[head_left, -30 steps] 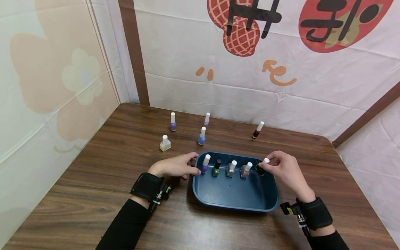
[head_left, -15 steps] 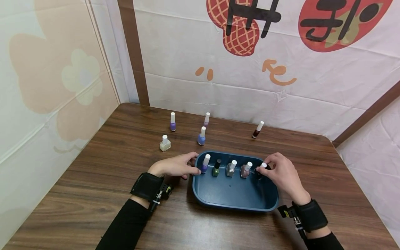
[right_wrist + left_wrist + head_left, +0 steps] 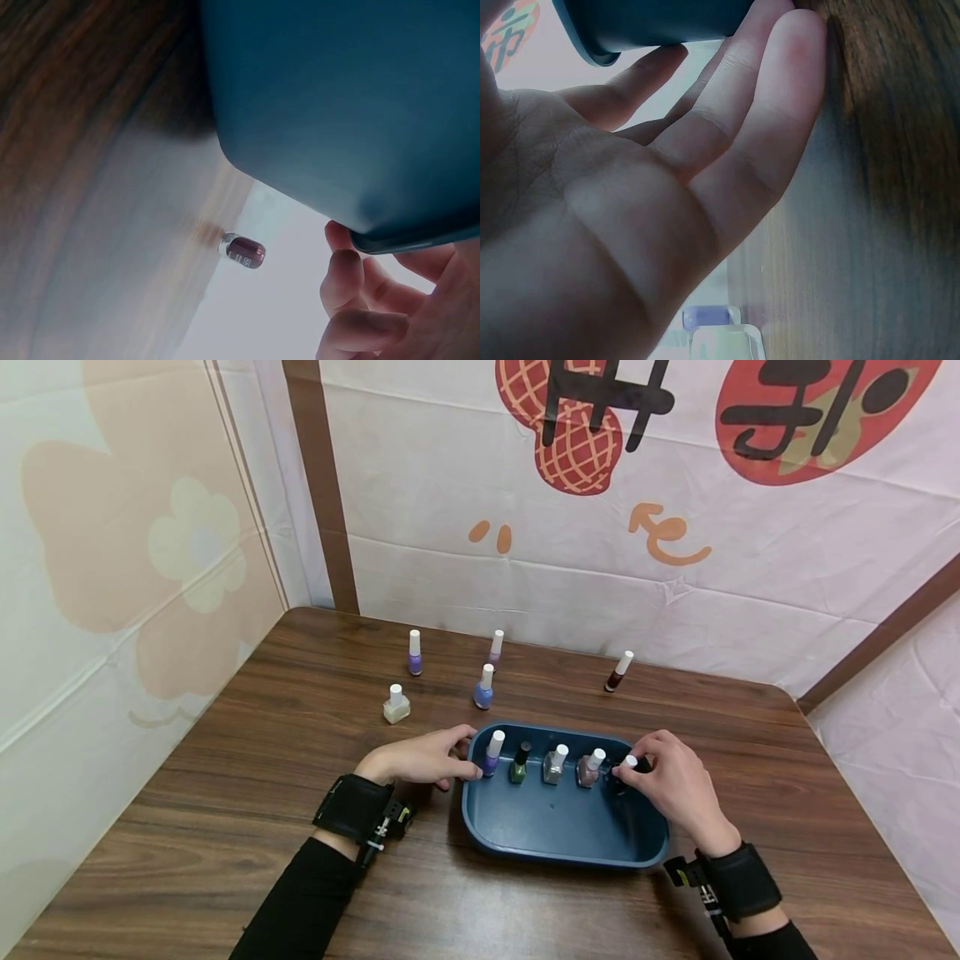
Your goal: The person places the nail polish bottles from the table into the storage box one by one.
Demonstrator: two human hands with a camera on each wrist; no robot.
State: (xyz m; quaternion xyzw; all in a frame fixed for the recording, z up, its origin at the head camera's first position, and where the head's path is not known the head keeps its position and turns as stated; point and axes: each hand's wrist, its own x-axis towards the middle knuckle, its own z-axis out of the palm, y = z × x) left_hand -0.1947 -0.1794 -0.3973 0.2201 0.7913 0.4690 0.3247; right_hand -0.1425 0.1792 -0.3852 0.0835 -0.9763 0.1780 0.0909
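In the head view, my right hand (image 3: 678, 781) reaches over the right end of a blue tray (image 3: 558, 850) and pinches the white cap of a dark nail polish bottle (image 3: 618, 786) inside it. The hand partly covers that bottle. My left hand (image 3: 420, 758) holds the tray's left end, thumb at the rim and fingers along the outer wall. A row of nail polish bottles stands along the tray's far side: purple (image 3: 491, 760), green with a black cap (image 3: 519, 768), clear silvery (image 3: 553, 768) and mauve (image 3: 588, 772). The tray wall (image 3: 337, 112) hides the held bottle in the right wrist view.
Behind the tray on the wooden table (image 3: 225, 827) stand a cream bottle (image 3: 397, 707), a purple one (image 3: 415, 656), a blue one (image 3: 483, 692), a lilac one (image 3: 496, 652) and a dark red one (image 3: 617, 675). A printed cloth (image 3: 450, 585) hangs at the back.
My right hand has lowered the dark bottle into the tray and shifted it slightly left, toward the mauve one. My left hand and the tray have stayed in place.
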